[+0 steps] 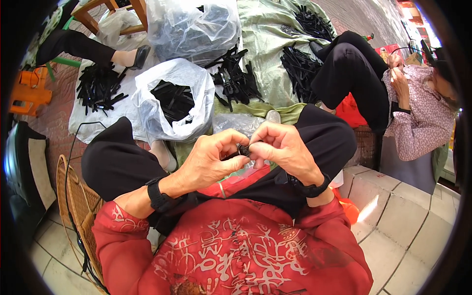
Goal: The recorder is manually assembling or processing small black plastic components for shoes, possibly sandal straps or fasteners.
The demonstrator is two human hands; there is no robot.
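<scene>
A: Step in hand, as we read it: fine fingertip work on one small black piece [243, 150], held at the centre of the view. How do we do it well?

B: We judge that one hand should serve as clamp and the other as mover. We would anchor the left pinch and work the piece with small, straight pushes from the right, so that it does not twist out.

A: Any risk to note?

B: A slip, probably. We do well to work low over the red material [214, 189] at six o'clock, where a dropped part may be caught. Light force first; the piece is too covered for us to tell its build.

A: Hands?

B: Left hand [209, 155], wrist at eight o'clock: thumb and forefinger nearly together, the piece pinched between them. Right hand [286, 150], wrist at four o'clock: thumb and forefinger closed on the piece's right end, other fingers curled. We cannot tell how firmly it grips.

A: Surroundings?

B: We log a white plastic bag [153, 125] at ten o'clock with black strips [169, 101] inside, a black pile [236, 78] at twelve, and a second pile [301, 71] at one. None touches the hands.
</scene>
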